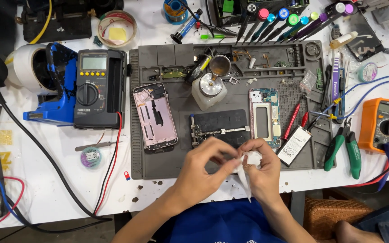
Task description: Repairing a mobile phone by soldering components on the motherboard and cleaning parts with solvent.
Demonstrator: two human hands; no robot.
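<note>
Left hand: the left hand (203,168) sits at the near edge of the grey rubber work mat (158,166), fingers curled, pinching one end of the small crumpled white tissue (248,164).
Right hand: the right hand (264,168) meets it, its grip also closed on the tissue.
Tissue: held between both hands, above the mat's front edge, a tail hanging down.
Under the hands: a dark phone circuit board with a metal bracket (219,128) lies just beyond the fingers.
Beside: a pink opened phone back (155,117) to the left, a phone frame with blue board (264,118) and a white flat battery (293,145) to the right.
Table: white table (55,198), with a black multimeter (100,89) at left.
</note>
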